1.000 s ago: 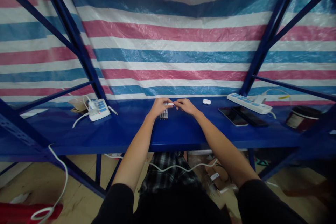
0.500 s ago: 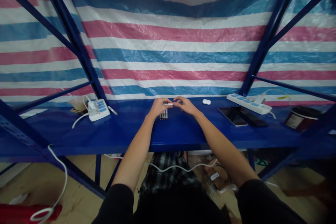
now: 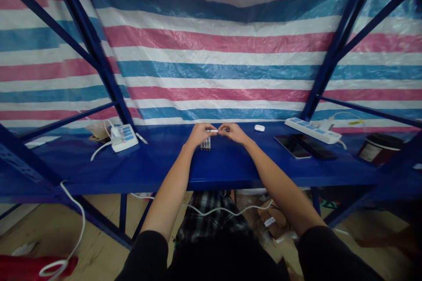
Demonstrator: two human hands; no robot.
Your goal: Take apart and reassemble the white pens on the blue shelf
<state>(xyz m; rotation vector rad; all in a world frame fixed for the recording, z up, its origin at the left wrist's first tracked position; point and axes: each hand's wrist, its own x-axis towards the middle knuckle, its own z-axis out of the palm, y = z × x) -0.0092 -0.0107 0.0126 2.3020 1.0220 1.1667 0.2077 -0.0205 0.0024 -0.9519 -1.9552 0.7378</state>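
- The front edge of the blue shelf (image 3: 227,164) runs nearest; a broad stretch of shelf separates it from the row of pens (image 3: 205,145).
- Well right of the row: two phones, the silver-edged phone (image 3: 292,146) overlapped by the black phone (image 3: 313,146).
- Well left of the row: a power strip (image 3: 127,139), a loose pen (image 3: 141,138) beside it; wide shelf room between.
- Just beyond the row: the left hand (image 3: 198,133), fingers clamped on a white pen (image 3: 212,131) held crosswise.
- Beyond and right of the row: the right hand (image 3: 233,131), fingertips bunched at that pen's end; cannot tell whether they grip.
- Farther beyond the row: the back edge, then a striped sheet (image 3: 217,70).
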